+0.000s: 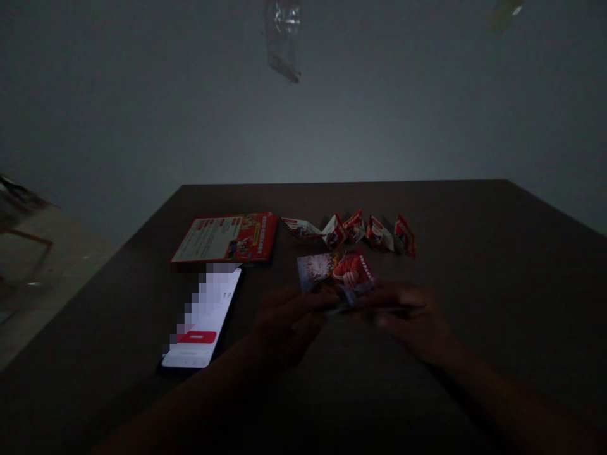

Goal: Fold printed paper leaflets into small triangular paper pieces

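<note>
Above the table's middle, several glossy picture cards (360,272) with red and pale prints are held between my two hands. My left hand (284,322) is closed, pinching their near left edge. On the other side my right hand (412,316) grips their right edge, fingers over the top and thumb below. Dim light and slight blur hide the exact number of cards. Just beyond them a row of opened red-and-white wrappers (334,232) lies crumpled and folded.
A red booklet (265,240) with a pale printed panel lies at the back left. Nearer, a lit phone (222,316) rests on the dark table (474,253), partly pixelated. A clear plastic bag (283,38) hangs on the grey wall (379,114) behind.
</note>
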The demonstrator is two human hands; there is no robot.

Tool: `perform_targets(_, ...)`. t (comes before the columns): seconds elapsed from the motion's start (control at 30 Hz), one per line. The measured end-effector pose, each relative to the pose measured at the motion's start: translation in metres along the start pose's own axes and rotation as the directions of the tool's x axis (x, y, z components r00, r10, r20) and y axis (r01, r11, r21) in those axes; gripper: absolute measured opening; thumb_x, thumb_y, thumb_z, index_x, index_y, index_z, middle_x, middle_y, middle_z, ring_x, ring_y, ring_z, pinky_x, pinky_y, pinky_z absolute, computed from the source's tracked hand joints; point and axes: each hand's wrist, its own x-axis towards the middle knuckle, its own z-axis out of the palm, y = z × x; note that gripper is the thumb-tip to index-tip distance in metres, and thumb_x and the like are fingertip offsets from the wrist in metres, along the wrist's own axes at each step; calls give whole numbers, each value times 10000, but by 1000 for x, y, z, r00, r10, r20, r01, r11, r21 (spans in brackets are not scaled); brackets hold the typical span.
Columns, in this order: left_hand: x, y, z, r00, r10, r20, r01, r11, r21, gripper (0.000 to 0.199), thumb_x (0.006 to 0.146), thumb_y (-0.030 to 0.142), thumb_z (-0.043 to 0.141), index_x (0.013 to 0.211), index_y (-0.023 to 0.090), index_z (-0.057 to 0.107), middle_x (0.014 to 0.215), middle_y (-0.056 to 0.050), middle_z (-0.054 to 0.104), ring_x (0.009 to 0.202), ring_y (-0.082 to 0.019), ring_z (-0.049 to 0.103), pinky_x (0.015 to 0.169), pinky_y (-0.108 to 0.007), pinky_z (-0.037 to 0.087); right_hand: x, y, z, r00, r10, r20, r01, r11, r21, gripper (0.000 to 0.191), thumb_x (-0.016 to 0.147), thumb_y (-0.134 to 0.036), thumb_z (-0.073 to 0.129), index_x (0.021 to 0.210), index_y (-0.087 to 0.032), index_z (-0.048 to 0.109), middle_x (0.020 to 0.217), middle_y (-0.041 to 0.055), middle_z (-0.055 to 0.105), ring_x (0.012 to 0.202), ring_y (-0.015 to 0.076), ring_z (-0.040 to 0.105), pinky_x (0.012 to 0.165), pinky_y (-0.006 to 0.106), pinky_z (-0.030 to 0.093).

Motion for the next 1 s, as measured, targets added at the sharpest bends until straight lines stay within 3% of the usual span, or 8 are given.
perform_targets(0.17,1,5,-1,998,-46,34,45,998,37,326,910,255,390,795,113,660,626,-72,615,526,-137,574,483,-228,452,0,-5,4,999,37,-37,-42,990,-136,243,800,-351,620,667,-176,724,622,35,702,567,165,646,530,238,494)
perform_targets(0.33,3,6,0,998,-14,-56,14,1000,11,220,860,173,483,740,132,663,825,-110,692,699,-162,657,594,-232,521,0,-6,5,990,28,-141,-64,966,-251,411,790,-364,613,437,-157,569,459,-9,536,402,92,458,385,197,344)
perform_targets(0.47,4,4,3,997,-11,-83,10,1000,-8,120,804,92,544,758,118,652,813,-97,697,704,-144,668,620,-208,530,2,-7,6,993,40,-115,-69,963,-259,378,780,-324,631,448,-154,573,474,-12,536,411,84,448,385,191,327)
perform_targets(0.6,4,2,5,993,-30,-117,29,1000,-13,61,804,122,543,784,137,599,799,-74,687,685,-137,658,600,-213,523,3,-8,7,993,34,-114,-63,964,-258,333,761,-277,653,459,-154,585,490,-14,551,424,85,463,399,189,336)
perform_targets(0.83,5,6,4,978,-111,-178,140,977,163,30,786,183,549,785,157,563,642,-11,636,552,-120,602,524,-207,474,1,-8,7,961,74,-266,-154,943,-295,396,727,-346,664,411,-159,513,426,-29,455,386,76,379,360,194,276)
perform_targets(1.0,5,3,4,987,-114,-115,126,987,100,59,808,190,534,782,158,576,584,7,637,495,-104,599,477,-183,455,-1,-5,6,925,63,-374,-191,930,-315,413,711,-375,672,400,-168,496,412,-28,417,390,83,360,364,201,273)
